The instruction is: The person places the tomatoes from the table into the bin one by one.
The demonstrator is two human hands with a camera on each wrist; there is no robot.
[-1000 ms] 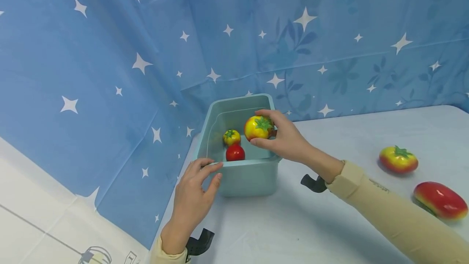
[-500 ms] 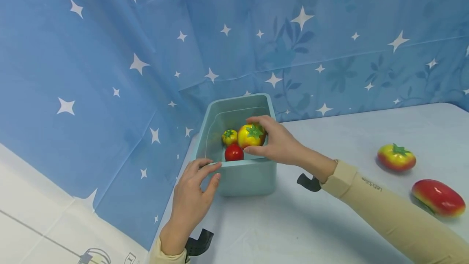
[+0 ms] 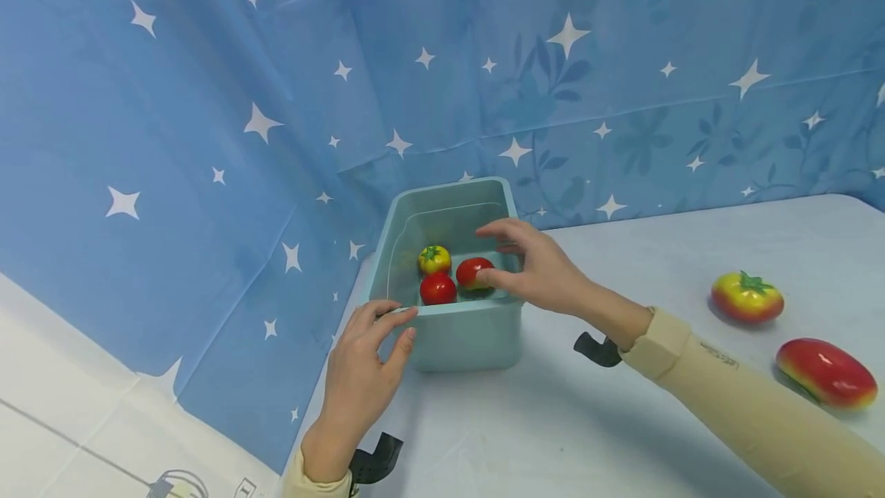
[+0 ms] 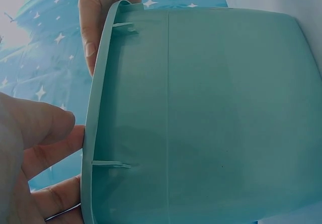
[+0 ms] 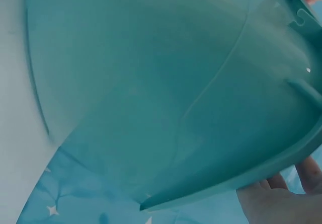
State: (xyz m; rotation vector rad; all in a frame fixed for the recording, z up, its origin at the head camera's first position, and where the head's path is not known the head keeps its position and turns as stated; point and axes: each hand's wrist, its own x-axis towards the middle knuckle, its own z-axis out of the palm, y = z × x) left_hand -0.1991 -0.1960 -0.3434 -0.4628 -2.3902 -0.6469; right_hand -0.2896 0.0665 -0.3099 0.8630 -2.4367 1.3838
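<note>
My left hand rests with its fingertips on the near rim of a blue-green plastic bin; in the left wrist view its thumb stands away from the rim. Over the bin's right side, my right hand has its fingers spread and holds nothing. Just below its thumb lies a large toy tomato, its red side showing, on the bin floor. Beside that sit a round red toy tomato and a small yellow one with a green leafy top.
On the white table to the right lie a yellow and red toy tomato and an oblong red and yellow toy fruit. A blue starry cloth hangs close behind and left of the bin.
My right hand lowered the large yellow and red toy tomato into the bin and let go of it. The tomato turned its red side up. My left hand stayed at the rim.
</note>
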